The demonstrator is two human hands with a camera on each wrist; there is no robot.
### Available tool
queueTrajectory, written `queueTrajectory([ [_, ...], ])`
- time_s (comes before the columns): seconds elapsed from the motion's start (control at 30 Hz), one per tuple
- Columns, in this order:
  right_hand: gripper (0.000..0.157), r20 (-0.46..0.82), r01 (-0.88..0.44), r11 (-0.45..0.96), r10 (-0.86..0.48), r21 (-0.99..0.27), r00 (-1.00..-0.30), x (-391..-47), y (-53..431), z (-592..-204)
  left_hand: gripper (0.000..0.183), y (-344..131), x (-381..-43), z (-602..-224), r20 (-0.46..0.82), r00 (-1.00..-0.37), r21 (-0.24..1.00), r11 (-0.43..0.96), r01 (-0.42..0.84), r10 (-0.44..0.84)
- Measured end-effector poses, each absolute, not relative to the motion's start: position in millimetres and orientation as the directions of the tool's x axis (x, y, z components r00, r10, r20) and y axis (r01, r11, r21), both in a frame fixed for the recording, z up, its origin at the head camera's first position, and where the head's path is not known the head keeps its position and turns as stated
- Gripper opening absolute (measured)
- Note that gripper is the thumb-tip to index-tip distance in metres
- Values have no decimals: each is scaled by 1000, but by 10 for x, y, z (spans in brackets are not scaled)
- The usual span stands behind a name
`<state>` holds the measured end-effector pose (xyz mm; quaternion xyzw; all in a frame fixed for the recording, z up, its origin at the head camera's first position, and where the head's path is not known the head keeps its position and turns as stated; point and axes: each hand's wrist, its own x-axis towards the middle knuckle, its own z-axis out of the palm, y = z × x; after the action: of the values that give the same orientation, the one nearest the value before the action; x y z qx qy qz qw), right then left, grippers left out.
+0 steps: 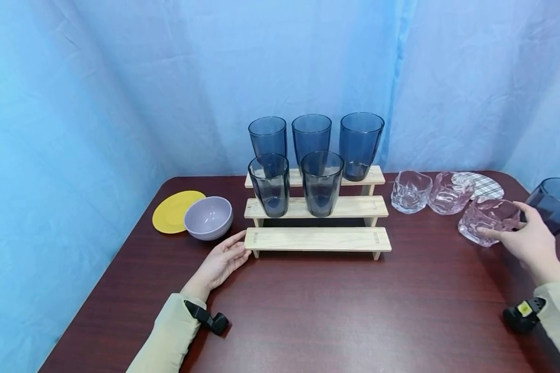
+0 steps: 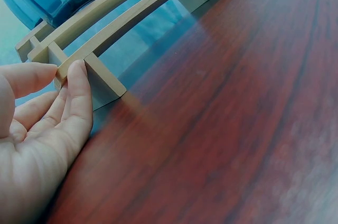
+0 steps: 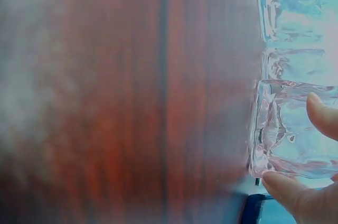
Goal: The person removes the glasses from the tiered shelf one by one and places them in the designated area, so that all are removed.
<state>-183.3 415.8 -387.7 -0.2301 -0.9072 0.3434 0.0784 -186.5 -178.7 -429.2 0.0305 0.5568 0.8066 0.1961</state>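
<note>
A three-step wooden rack (image 1: 317, 239) stands mid-table. Its lowest step's left end is pinched between the thumb and fingers of my left hand (image 1: 224, 260), as the left wrist view also shows. Three tall blue glasses (image 1: 361, 145) stand on the top step and two grey-blue glasses (image 1: 322, 186) on the middle one; the lowest step is bare. At the right, my right hand (image 1: 534, 238) grips a pinkish wavy tumbler (image 3: 288, 129), thumb on one side and fingers on the other. Two more wavy tumblers, one clear (image 1: 411, 192) and one pinkish (image 1: 449, 194), stand left of it.
Left of the rack, a lilac bowl (image 1: 208, 218) sits beside a yellow plate (image 1: 173, 212). Behind the tumblers lies a white checked plate (image 1: 487, 186). Another blue glass (image 1: 557, 202) stands at the far right, partly behind my right hand. Blue curtains (image 1: 205, 77) hang around the table.
</note>
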Motion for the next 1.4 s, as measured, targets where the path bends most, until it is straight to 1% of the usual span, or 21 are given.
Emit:
queueTrajectory([
  [0.37, 102, 0, 367, 678, 476, -637, -879, -1841, 4135, -3859, 57, -1785, -1852, -4284, -185, -923, 909, -298, -291, 338],
  [0.5, 99, -4, 366, 678, 473, -638, -881, -1845, 4144, -3857, 57, -1784, -1843, -4281, -189, -923, 905, -305, -296, 334],
  [0.63, 100, 0, 360, 683, 466, -635, -885, -1900, 4250, -3946, 56, -1781, -1842, -4283, -191, -923, 903, -310, -299, 333],
  [0.8, 106, 7, 352, 695, 457, -627, -890, -2006, 4435, -4123, 57, -1781, -1846, -4282, -184, -922, 902, -313, -296, 341],
  [0.97, 108, -19, 331, 678, 424, -656, -905, -2023, 4507, -4156, 57, -1782, -1843, -4279, -182, -922, 900, -319, -296, 341],
  [1.07, 109, -11, 315, 681, 411, -661, -912, -2046, 4571, -4218, 57, -1784, -1841, -4281, -182, -923, 903, -313, -293, 339],
  [1.17, 111, -19, 309, 654, 411, -690, -911, -2048, 4616, -4244, 57, -1785, -1845, -4285, -178, -922, 907, -307, -289, 343],
  [1.23, 109, -14, 310, 648, 419, -696, -908, -2028, 4597, -4221, 57, -1786, -1848, -4288, -178, -923, 907, -307, -288, 342],
  [1.4, 100, -8, 303, 646, 419, -701, -908, -1866, 4385, -3967, 58, -1793, -1853, -4295, -174, -923, 907, -311, -286, 342],
])
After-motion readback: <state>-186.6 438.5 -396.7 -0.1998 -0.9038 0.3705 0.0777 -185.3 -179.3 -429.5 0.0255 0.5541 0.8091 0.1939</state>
